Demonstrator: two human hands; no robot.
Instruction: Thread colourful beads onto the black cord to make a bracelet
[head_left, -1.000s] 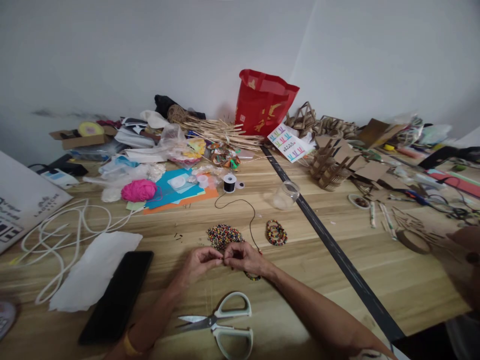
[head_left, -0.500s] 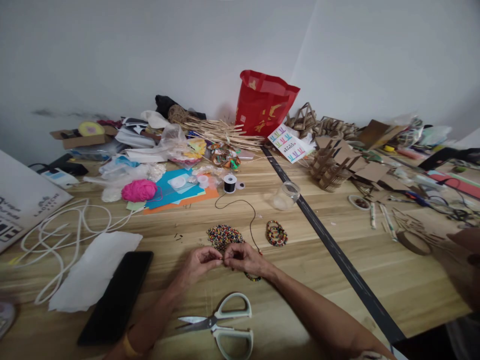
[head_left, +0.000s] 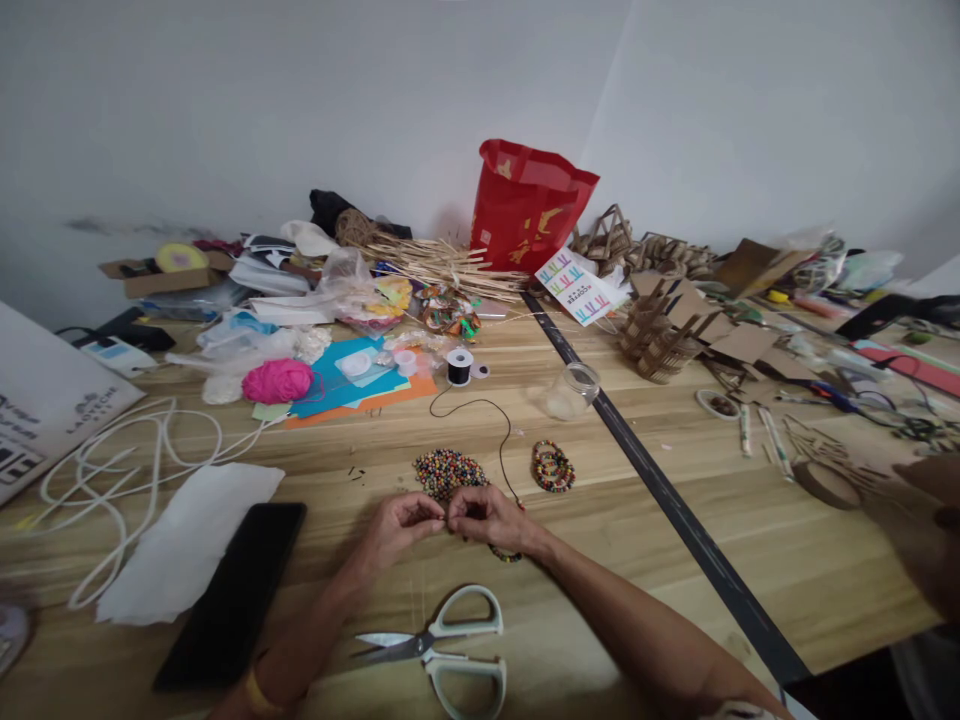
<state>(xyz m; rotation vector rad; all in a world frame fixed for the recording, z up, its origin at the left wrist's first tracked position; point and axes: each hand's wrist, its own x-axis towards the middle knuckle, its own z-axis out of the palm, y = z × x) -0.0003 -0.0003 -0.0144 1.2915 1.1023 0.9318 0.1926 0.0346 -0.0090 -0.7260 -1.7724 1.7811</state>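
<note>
My left hand (head_left: 403, 522) and my right hand (head_left: 487, 517) meet fingertip to fingertip just in front of a pile of small multicoloured beads (head_left: 448, 472). Both are pinched closed; what lies between the left fingertips is too small to make out. A black cord (head_left: 504, 455) runs from a spool (head_left: 459, 367) down to my right hand, with a strung row of beads (head_left: 508, 555) showing below that hand. Finished-looking beaded bracelets (head_left: 553, 467) lie stacked to the right. White-handled scissors (head_left: 442, 645) rest, blades slightly apart, nearer to me.
A black phone (head_left: 234, 595) and white paper (head_left: 187, 545) lie at left beside a coiled white cable (head_left: 97, 480). A clear jar (head_left: 571, 390) stands by the dark strip (head_left: 660, 480). Craft supplies, pink yarn (head_left: 277, 381) and a red bag (head_left: 525, 210) fill the back.
</note>
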